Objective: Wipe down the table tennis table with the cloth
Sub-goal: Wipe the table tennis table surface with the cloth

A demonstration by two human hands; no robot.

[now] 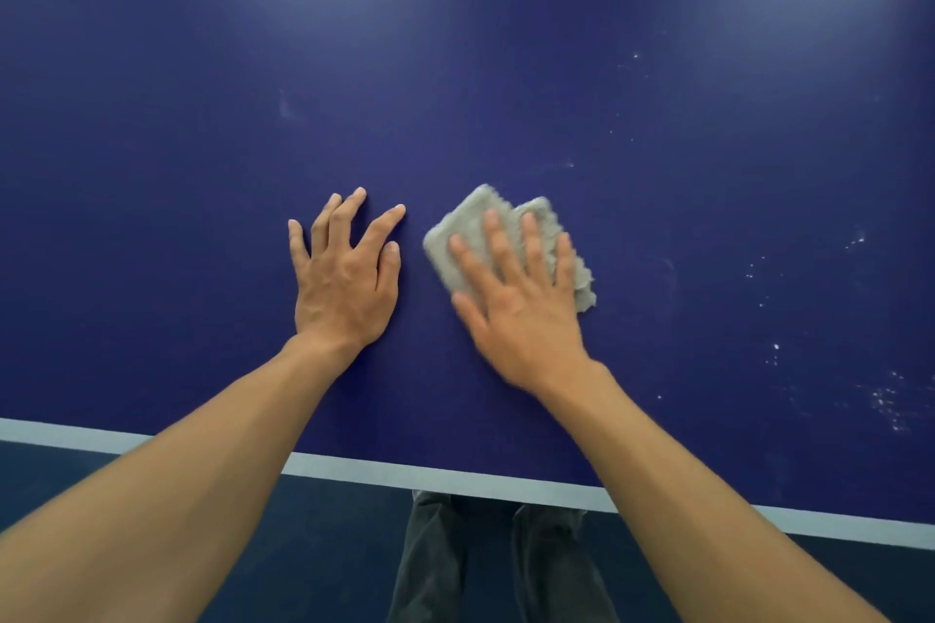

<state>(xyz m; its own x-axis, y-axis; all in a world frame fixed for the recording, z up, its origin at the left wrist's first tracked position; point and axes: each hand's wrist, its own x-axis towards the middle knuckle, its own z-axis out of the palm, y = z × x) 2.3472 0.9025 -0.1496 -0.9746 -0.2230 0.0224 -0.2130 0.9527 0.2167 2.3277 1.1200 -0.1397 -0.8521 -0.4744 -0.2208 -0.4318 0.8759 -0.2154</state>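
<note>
Cloth (455, 238) lies on table (506, 66), under right hand (521, 309) fingers (493, 238), poking out beyond fingertips. Left hand (341, 283) flat on table, just left of cloth, apart.

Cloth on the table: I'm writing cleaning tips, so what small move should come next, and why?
Probably slide the cloth rightward under the flat right hand, toward the white specks scattered on that side of the blue table; the surface around the resting left hand shows far fewer marks.
</note>
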